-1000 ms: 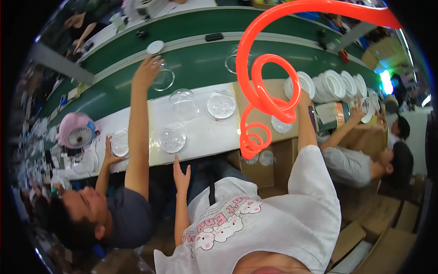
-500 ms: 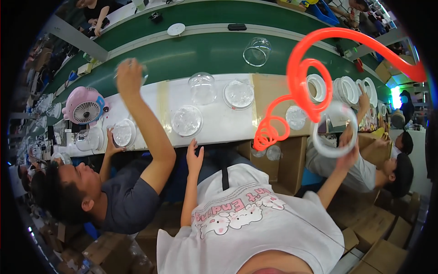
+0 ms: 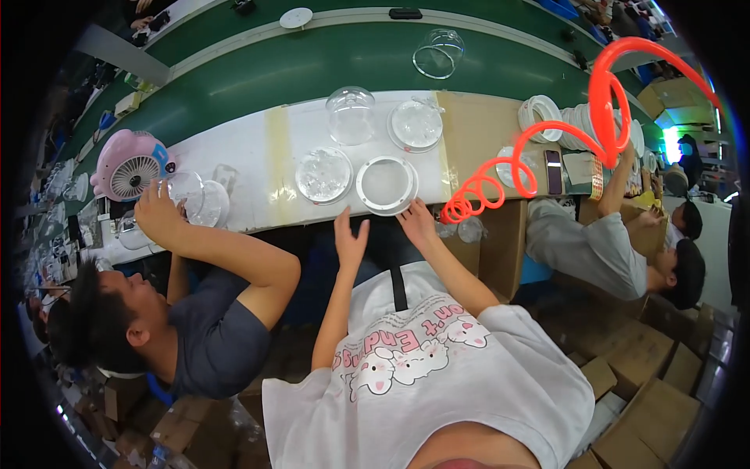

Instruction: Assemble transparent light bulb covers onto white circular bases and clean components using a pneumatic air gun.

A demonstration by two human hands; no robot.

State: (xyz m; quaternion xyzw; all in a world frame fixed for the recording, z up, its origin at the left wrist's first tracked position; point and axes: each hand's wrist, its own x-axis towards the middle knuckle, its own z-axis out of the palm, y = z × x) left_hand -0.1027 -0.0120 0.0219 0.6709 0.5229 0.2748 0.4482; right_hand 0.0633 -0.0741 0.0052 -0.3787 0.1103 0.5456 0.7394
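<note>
My right hand (image 3: pixel 419 225) is at the lower right edge of a white ring-shaped part (image 3: pixel 364 187), its fingers closed on the rim. The ring lies on the white table covering near the front edge, and a greyish disc fills its middle. My left hand (image 3: pixel 351 238) is just below the table edge, thumb and fingers apart, holding nothing. Left of the ring sits a round white base (image 3: pixel 323 175) topped with crinkled clear film. A similar film-covered base (image 3: pixel 416 125) lies behind the ring, and beside it stands a clear dome (image 3: pixel 351 117).
A red coiled air hose (image 3: pixel 512 173) hangs over the right side. White rings (image 3: pixel 539 117) stand at the back right near a phone (image 3: pixel 553 173). To the left are a pink fan (image 3: pixel 129 166) and a co-worker's arm (image 3: pixel 226 252). Another clear dome (image 3: pixel 439 56) rests on the green surface.
My right hand has brought the white ring from the right down onto the table in front of me. My left hand has moved slightly right. The co-worker's raised arm has come down.
</note>
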